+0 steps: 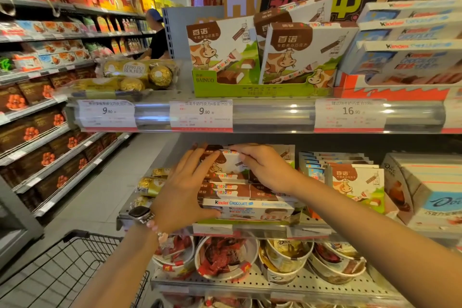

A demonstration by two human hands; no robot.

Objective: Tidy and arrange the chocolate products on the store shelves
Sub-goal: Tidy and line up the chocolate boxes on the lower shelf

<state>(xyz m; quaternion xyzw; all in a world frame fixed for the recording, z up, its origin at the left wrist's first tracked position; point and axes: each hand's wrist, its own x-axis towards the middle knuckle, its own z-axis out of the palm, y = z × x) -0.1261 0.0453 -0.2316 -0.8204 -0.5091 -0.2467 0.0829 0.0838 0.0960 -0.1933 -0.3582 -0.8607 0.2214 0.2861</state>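
Both hands hold one brown-and-white chocolate box (228,161) atop a stack on the middle shelf (262,229): left hand (186,187) cupping its left edge, right hand (265,167) pinching its top. A Kinder Chocolate box (252,209) lies in front.

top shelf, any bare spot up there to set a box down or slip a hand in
Little. One bare strip of top shelf lies between the Ferrero Rocher packs and the green Bainuo tray. From that tray rightward to the Kinder boxes it is packed.
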